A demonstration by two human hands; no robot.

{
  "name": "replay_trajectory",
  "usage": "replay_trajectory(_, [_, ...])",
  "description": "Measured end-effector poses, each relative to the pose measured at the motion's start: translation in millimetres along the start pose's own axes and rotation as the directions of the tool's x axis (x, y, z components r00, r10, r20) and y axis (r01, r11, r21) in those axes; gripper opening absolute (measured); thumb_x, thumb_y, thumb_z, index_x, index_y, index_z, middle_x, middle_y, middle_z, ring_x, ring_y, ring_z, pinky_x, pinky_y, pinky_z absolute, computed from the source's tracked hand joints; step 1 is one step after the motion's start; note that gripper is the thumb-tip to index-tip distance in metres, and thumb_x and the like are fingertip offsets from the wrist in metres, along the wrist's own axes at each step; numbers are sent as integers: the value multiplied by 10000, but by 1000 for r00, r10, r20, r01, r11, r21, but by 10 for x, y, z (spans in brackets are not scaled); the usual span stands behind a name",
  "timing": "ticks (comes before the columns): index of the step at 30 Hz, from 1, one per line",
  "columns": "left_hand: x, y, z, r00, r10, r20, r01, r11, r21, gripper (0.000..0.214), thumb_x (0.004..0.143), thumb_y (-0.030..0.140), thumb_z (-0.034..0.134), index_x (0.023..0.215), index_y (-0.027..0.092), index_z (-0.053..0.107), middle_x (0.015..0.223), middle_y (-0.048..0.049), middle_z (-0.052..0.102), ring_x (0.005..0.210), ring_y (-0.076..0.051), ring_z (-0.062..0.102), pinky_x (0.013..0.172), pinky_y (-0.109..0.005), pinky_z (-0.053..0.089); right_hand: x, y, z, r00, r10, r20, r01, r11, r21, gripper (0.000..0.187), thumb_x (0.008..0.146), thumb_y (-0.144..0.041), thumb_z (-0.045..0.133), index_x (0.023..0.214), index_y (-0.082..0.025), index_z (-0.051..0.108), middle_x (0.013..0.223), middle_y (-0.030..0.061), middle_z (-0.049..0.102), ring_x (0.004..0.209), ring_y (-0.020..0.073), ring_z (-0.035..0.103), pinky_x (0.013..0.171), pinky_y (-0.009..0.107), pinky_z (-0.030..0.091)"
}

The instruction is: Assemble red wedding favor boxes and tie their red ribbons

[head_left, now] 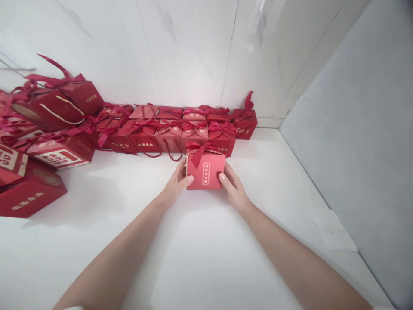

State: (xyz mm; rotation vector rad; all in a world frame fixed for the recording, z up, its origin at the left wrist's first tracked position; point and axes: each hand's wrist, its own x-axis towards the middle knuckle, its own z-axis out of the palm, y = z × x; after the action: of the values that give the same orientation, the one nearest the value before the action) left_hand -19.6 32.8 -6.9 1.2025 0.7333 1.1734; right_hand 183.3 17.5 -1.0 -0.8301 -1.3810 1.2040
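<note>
Between my two hands is a light red gift box (213, 174) with a dark red ribbon bow on top and a framed column of lettering on its front. My left hand (177, 183) grips its left side, thumb on the front face. On the right side my right hand (235, 186) holds it the same way. The fingers behind the box are partly hidden. Just beyond it stands a row of similar ribboned gift boxes (169, 138), some darker red. Whether the held box touches the row or the white surface (187, 258), I cannot tell.
Larger red gift boxes (38, 189) are piled at the left, one with a twisted cord handle (61, 113). A marbled wall (190, 47) rises behind the rows. At the right a grey panel (358, 129) borders the surface, with a pale flat piece (335, 230) near its edge.
</note>
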Motion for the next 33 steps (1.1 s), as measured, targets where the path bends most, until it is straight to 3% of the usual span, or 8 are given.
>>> replay_trajectory(5, [-10,-14,-3,1000,2,4,-2,1000,-7,699,809,495,709,1411,250,450,1465,-106,465,1364,-353,411,1109,-465,387,13,19,-17,999,10,40,-11,999,39,608,920,-587,530,1446,-310,403,1493,44,447,1405,265,387,1136,462,393])
replay_trajectory(11, [-5,-7,11,1000,-6,-8,6,1000,-2,735,815,533,696,1431,235,430,1470,-118,457,1398,-348,365,1136,-465,356,20,36,-10,999,50,5,-50,997,65,598,888,-602,565,1376,-273,458,1413,91,514,1323,282,476,1097,487,431])
replay_trajectory(33, [3,-38,-9,1000,17,-7,-17,1000,-4,727,813,537,703,1426,241,448,1478,-111,453,1402,-344,367,1127,-449,374,20,46,-16,998,68,-1,-67,996,62,570,884,-597,570,1335,-262,475,1392,92,536,1277,272,517,1071,455,447])
